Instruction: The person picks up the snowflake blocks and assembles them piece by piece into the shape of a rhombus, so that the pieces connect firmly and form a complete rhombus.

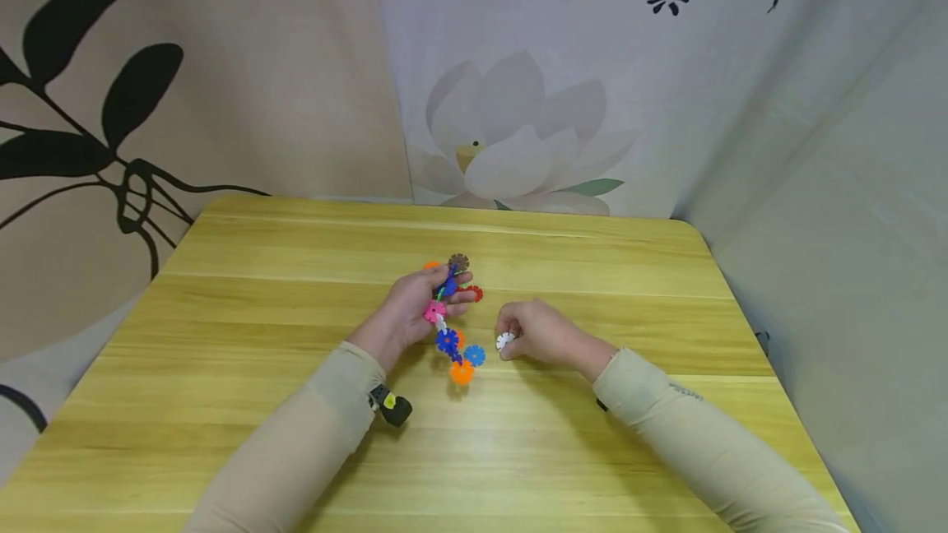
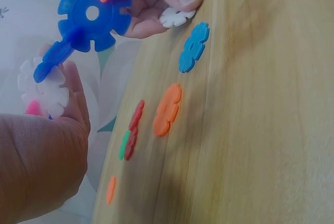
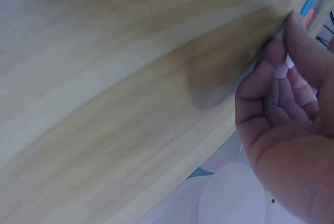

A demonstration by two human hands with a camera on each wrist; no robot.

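My left hand (image 1: 411,303) holds a chain of joined notched plastic discs, its thumb lying along the chain. Pink (image 1: 434,312), white (image 2: 44,85) and dark blue (image 1: 448,341) discs hang from it toward me, and an orange disc (image 1: 462,373) forms the near end. To the right, my right hand (image 1: 544,334) pinches a single white disc (image 1: 505,340) between thumb and fingers, apart from the chain. In the right wrist view the curled fingers (image 3: 255,85) mostly hide that disc.
Loose discs lie on the wooden table (image 1: 592,459): a light blue one (image 2: 194,47), an orange one (image 2: 168,110), red ones (image 2: 135,115) beside a green one (image 2: 124,144), and another orange one (image 2: 111,190). A printed curtain (image 1: 296,64) hangs behind the table.
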